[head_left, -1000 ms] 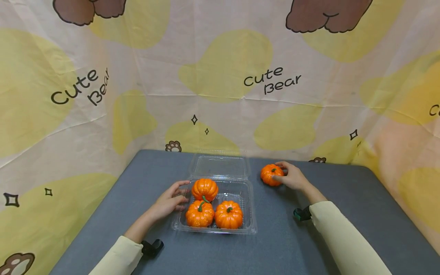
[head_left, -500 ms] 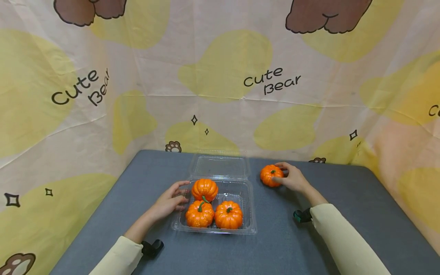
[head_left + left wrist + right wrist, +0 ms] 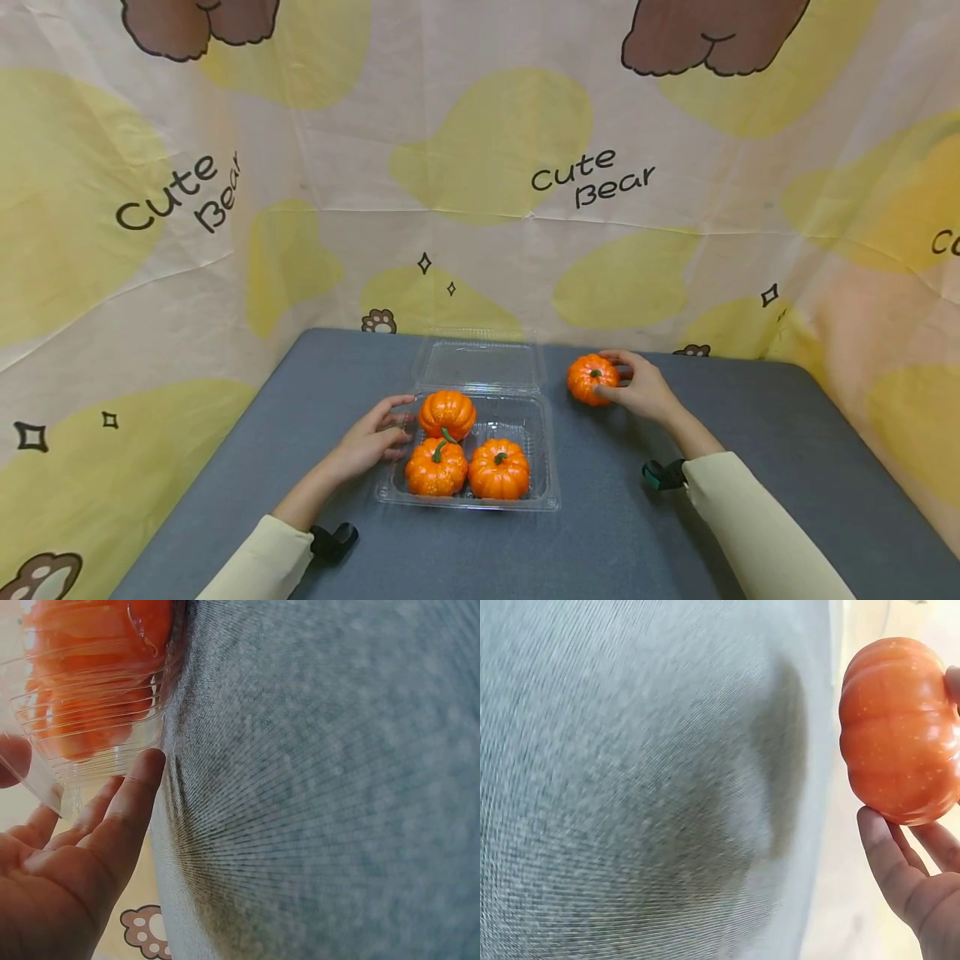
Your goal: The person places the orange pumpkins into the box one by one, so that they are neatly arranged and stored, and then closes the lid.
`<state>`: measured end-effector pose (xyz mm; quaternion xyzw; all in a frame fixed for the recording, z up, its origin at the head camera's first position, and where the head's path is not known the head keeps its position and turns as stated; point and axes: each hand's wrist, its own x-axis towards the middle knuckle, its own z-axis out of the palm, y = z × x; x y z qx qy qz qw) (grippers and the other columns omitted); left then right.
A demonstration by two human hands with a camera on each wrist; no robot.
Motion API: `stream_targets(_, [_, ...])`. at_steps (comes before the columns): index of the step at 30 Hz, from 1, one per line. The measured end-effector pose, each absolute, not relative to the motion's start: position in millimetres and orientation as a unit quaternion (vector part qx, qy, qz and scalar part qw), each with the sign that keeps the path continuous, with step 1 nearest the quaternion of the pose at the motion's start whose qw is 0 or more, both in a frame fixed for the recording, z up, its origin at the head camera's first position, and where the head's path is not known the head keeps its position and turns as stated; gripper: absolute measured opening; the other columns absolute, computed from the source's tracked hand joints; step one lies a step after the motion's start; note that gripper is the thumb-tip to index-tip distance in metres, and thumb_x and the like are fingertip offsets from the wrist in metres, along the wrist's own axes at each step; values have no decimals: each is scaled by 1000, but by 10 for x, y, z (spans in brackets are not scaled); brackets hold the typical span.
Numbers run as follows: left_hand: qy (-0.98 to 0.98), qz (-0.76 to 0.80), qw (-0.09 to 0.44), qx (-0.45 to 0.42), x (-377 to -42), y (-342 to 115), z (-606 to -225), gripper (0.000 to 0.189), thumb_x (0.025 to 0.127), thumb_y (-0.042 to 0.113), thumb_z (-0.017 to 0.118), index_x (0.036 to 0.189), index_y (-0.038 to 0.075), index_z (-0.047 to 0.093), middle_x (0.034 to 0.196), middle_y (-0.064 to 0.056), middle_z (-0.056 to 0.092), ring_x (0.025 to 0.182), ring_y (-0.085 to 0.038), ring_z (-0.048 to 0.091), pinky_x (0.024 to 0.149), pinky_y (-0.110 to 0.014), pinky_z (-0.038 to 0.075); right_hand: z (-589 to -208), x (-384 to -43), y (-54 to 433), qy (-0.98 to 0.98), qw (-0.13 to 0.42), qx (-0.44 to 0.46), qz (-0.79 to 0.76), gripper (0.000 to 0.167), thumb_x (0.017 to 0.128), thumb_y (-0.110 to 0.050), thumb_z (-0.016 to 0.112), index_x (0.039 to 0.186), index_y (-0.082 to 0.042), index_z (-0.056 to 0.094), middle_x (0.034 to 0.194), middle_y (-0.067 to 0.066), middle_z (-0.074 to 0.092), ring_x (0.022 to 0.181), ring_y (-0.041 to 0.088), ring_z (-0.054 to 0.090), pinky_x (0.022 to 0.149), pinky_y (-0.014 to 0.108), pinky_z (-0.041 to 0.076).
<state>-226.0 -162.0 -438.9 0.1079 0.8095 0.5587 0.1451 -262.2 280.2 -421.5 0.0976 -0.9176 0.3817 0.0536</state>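
My right hand (image 3: 645, 390) grips a small orange pumpkin (image 3: 591, 380) with a green stem, thumb at its near side and fingers behind. In the right wrist view, this pumpkin (image 3: 896, 731) is raised off the table, with fingertips along its underside. My left hand (image 3: 367, 440) is at the left side of a clear plastic clamshell box (image 3: 542, 450), its fingers extended. In the left wrist view, straight fingers (image 3: 127, 802) touch the ribbed outer wall. Inside the box sit three more pumpkins: one at back left (image 3: 447, 414), one at front left (image 3: 435, 468), one at front right (image 3: 499, 470).
The hinged clear lid (image 3: 480, 363) lies folded back behind the box. Everything stands on a grey cloth-covered table (image 3: 480, 554). A patterned curtain (image 3: 480, 167) rises along the table's back and sides.
Between the last two frames, my right hand raises the pumpkin slightly. The left hand stays at the box, and the pumpkins inside have not moved.
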Motion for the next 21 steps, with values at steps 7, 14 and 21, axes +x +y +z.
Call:
stream_targets(7, [809, 559, 144, 108, -2251, -1623, -4389, 52, 96, 6, 49, 146, 10, 34, 141, -29, 45, 110, -35, 61, 79, -42, 58, -4064, -2501, 2656, -910, 65, 117, 391, 61, 80, -21, 77, 134, -6, 52, 130, 20, 52, 106, 38, 59, 79, 44, 57])
stream_targets(14, [808, 560, 145, 111, -2259, -1625, -4395, 52, 96, 7, 49, 146, 10, 34, 141, -29, 45, 110, -34, 61, 80, -43, 58, -3944, -2419, 2481, -911, 91, 141, 376, 62, 76, -18, 80, 131, -6, 54, 125, 19, 53, 99, 35, 62, 80, 47, 57])
stream_targets(21, [807, 561, 146, 112, -2259, -1613, -4396, 53, 96, 8, 49, 146, 9, 33, 141, -29, 44, 108, -33, 61, 79, -43, 58, -3842, -2355, 2291, -907, 112, 190, 360, 63, 73, -14, 82, 130, -7, 56, 121, 17, 55, 97, 29, 59, 81, 46, 57])
